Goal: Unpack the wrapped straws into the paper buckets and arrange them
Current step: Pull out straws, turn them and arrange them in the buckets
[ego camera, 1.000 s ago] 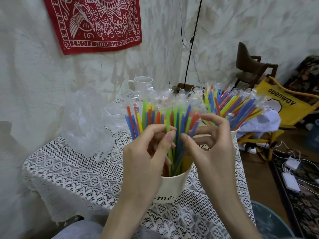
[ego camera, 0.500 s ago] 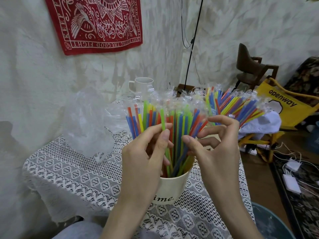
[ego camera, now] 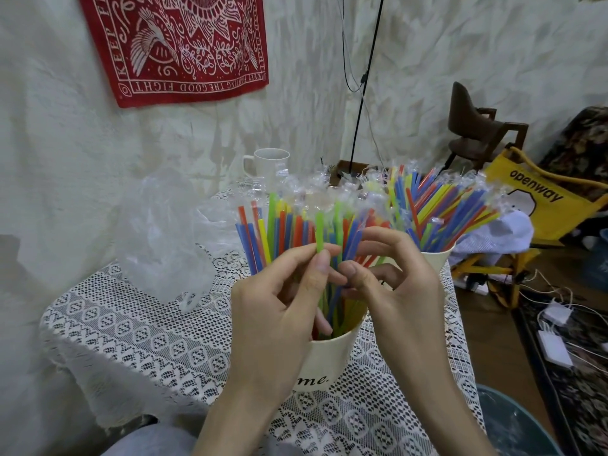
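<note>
Green wrapped straw [ego camera: 319, 233] is pinched in the left hand [ego camera: 279, 319] over the near paper bucket [ego camera: 329, 360] at centre frame, right hand [ego camera: 399, 291] loosely curled holding nothing obvious, so a careless tug could tip it.

A lived-in home room: lace tablecloth [ego camera: 138, 327], red wall bandana [ego camera: 177, 44], wooden chair [ego camera: 477, 133], mug [ego camera: 268, 164]

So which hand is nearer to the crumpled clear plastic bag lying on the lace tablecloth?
Left. The left hand is over the near paper bucket, beside the crumpled clear plastic bag. The right hand is farther off, beyond the left hand from it.
</note>
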